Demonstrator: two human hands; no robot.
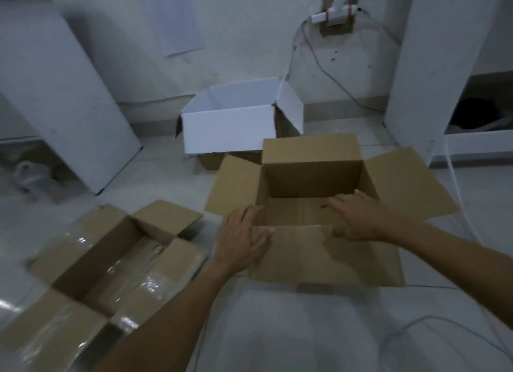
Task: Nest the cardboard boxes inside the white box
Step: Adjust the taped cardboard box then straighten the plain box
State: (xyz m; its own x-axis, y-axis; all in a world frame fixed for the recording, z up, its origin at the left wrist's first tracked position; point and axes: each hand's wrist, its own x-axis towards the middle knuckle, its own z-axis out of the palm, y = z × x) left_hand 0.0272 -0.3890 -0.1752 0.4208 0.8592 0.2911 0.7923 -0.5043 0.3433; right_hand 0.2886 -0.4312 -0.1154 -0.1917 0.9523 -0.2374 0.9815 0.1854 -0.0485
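An open brown cardboard box (313,174) sits on the floor in front of me, all flaps spread. My left hand (243,235) lies flat on its near-left corner, fingers apart, over the near flap. My right hand (354,216) reaches over the near wall into the box, fingers spread; whether it grips the wall I cannot tell. The white box (230,127) stands open behind it near the wall, with its flaps up. A second, taped cardboard box (111,263) lies open at the lower left.
White boards (63,94) lean against the wall at the left. A white shelf unit (433,74) stands at the right. Cables (333,77) hang from a wall socket and trail over the floor at the right.
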